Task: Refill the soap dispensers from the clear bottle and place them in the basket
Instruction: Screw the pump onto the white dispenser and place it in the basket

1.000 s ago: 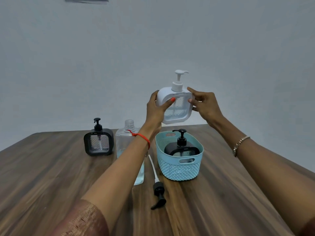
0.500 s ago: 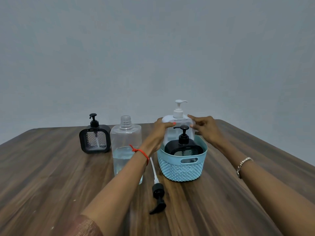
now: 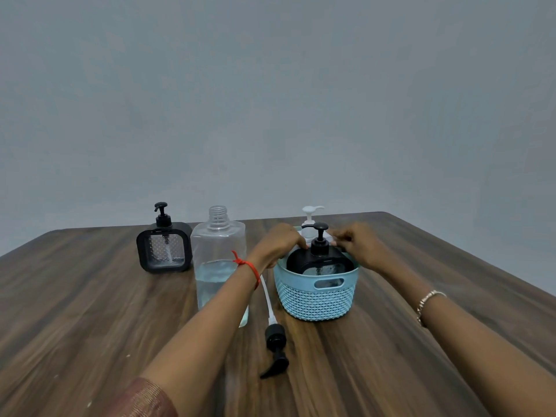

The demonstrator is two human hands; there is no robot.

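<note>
The white dispenser (image 3: 310, 228) is gripped by both hands' fingers (image 3: 296, 240), tucked into the basket (image 3: 316, 299) behind the black one (image 3: 319, 260), probably so both fit upright.

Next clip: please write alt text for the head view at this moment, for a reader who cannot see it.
Both hands, left hand and right hand, hold a white soap dispenser in a light blue basket, behind a black dispenser. On the wooden table stand another black dispenser and an uncapped clear bottle; a loose black pump lies nearby.
</note>
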